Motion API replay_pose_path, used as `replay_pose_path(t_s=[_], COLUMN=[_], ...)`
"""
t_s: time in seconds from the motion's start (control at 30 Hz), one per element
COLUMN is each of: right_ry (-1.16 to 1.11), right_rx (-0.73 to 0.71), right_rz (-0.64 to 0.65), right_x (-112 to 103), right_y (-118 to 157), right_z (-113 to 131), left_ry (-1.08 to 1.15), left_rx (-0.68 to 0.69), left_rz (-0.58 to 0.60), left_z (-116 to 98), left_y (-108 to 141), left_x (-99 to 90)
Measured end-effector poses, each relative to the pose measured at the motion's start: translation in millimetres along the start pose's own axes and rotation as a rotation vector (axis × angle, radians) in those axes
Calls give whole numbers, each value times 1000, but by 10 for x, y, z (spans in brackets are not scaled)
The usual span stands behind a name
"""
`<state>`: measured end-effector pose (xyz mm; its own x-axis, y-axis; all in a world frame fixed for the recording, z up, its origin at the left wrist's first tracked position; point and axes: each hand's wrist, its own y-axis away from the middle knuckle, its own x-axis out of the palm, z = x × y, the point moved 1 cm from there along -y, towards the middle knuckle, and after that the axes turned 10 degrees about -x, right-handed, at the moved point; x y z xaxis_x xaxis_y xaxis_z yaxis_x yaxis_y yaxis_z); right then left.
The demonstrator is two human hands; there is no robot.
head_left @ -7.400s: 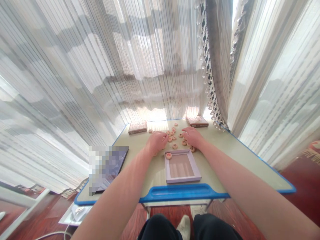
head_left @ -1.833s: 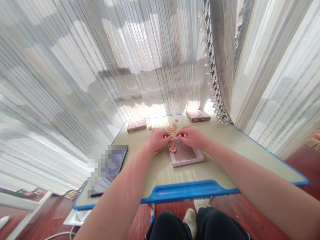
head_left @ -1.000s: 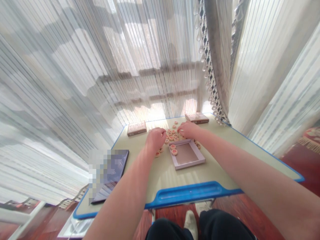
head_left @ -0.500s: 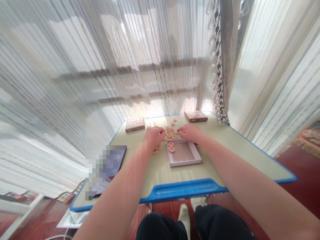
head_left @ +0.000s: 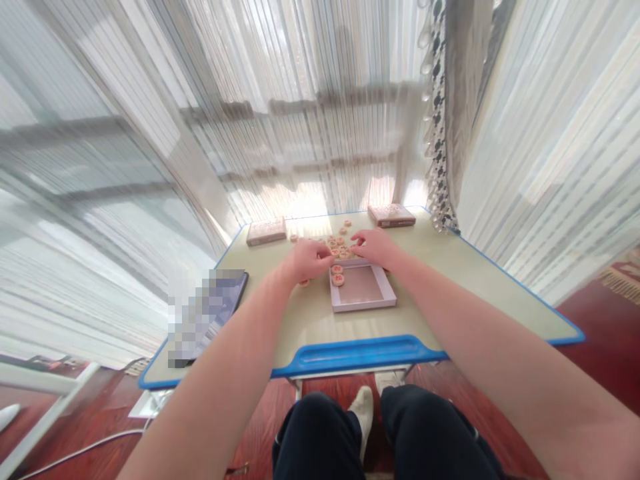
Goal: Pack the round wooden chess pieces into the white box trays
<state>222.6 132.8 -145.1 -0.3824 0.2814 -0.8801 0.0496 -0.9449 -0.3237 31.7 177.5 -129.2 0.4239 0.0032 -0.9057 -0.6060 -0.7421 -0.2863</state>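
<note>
Two round wooden pieces with red characters (head_left: 338,280) lie at the left side of a shallow white box (head_left: 363,308). Behind the box, several more round pieces (head_left: 344,253) are gathered between my hands. The fingers of my left hand (head_left: 311,259) are bent together at the left edge of that group, by the box's back left corner; whether a piece is between them is too small to tell. On the group's right side, my right hand (head_left: 373,247) has thumb and forefinger apart above the pieces, and its fingertips partly hide some of them.
Two flat boxes stand at the table's back, one left (head_left: 267,231) and one right (head_left: 391,215). A dark tablet-like object (head_left: 220,310) lies at the left. The table (head_left: 470,293) has a blue rim, with curtains behind it.
The view has tilted down, so the table sits higher in the picture. My left hand has moved slightly toward the box corner. My right hand's thumb and forefinger have spread.
</note>
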Motion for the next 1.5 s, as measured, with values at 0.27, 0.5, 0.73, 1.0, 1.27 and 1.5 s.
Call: replay_pose_path(t_s=[0.27, 0.5, 0.73, 1.0, 1.27, 1.5], right_ry=[-427, -345, -338, -77, -76, -67], right_rx=[145, -80, -133, -139, -279, -278], right_rz=[-115, 25, 142, 240, 325, 272], right_x=[-119, -252, -270, -129, -203, -171], right_y=[60, 137, 193, 172, 225, 204], right_z=[130, 252, 302, 276, 290, 272], left_ry=[112, 116, -26, -42, 6, 39], left_rx=[-35, -117, -80, -120, -103, -74], left_rz=[154, 193, 15, 43, 62, 78], left_z=[-33, -82, 75, 64, 95, 118], left_y=[31, 52, -32, -23, -18, -19], left_x=[-26, -42, 20, -24, 30, 55])
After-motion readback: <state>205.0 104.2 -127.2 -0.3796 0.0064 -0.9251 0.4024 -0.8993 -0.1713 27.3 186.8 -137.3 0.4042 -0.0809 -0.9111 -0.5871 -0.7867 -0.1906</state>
